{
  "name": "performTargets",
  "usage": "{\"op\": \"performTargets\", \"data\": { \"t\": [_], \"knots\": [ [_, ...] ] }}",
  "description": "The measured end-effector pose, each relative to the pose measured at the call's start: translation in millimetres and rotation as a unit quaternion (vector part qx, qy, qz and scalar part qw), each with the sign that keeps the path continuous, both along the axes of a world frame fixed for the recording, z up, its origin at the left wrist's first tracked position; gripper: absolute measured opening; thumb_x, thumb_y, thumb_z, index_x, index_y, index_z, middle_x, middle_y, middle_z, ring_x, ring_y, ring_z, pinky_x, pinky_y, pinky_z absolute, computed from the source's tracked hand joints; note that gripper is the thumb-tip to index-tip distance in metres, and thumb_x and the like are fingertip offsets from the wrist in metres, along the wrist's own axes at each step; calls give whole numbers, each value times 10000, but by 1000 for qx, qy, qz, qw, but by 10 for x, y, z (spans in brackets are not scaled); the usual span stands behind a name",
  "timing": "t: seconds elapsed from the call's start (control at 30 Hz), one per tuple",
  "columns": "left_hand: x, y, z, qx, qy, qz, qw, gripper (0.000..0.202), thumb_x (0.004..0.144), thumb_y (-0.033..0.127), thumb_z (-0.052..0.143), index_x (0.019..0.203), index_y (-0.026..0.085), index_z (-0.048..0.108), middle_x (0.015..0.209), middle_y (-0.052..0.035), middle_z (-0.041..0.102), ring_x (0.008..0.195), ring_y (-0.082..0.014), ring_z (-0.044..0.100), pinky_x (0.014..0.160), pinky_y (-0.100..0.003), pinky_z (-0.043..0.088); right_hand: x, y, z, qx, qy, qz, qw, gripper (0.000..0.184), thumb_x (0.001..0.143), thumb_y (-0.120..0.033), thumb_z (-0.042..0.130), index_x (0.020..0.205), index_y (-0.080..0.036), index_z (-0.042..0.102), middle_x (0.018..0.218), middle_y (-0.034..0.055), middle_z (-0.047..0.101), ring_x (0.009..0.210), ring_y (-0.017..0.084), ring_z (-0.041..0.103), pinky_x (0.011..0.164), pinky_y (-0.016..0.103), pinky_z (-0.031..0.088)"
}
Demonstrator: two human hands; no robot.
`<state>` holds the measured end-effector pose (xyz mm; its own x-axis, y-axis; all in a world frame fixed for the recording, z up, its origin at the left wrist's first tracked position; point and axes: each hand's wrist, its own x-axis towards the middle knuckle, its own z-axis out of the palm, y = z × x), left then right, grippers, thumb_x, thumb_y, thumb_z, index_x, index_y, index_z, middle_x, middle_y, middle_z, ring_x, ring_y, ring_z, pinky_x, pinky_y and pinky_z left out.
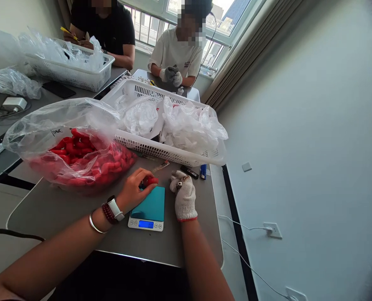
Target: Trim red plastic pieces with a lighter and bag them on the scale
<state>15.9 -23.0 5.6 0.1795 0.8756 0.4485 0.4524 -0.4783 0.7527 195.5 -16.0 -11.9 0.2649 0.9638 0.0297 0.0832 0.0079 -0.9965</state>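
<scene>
Here we go: our bare left hand [130, 193] pinches a small red piece [151, 181] right over the digital scale [146, 217], and our gloved right hand [183, 200] curls closed around a small dark object [179, 184].

A digital scale [146, 209] sits between the hands [131, 192]; plastic bag [63, 117] and basket [161, 152] block ahead.
</scene>
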Motion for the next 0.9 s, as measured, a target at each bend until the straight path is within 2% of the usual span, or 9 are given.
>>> {"op": "performTargets", "data": {
  "t": [0.2,0.67,0.9],
  "knots": [
    [-2,2,-15,-3,-14,-5,1000,129,831,216,678,933,181,607,868,-29,625,787,-168,594,693,-277,505,29,-15,-64,69,12,34,997,502,949,-495,281,991,-133,626,524,-53,467,504,110,428,621,280,425],
    [33,6,-5,-17,-33,-7,999,81,826,191,626,900,182,592,812,-19,607,674,-144,561,592,-258,487,34,-39,27,17,-1,62,998,474,923,-507,330,957,-149,638,589,-17,511,542,124,464,555,259,402],
    [20,12,5,-8,-26,-12,1000,112,826,208,656,921,180,604,847,-30,637,745,-164,604,654,-281,515,34,0,-11,45,-49,61,996,459,909,-482,339,1004,-147,638,563,-33,474,524,119,451,555,259,403]
  ]
}}
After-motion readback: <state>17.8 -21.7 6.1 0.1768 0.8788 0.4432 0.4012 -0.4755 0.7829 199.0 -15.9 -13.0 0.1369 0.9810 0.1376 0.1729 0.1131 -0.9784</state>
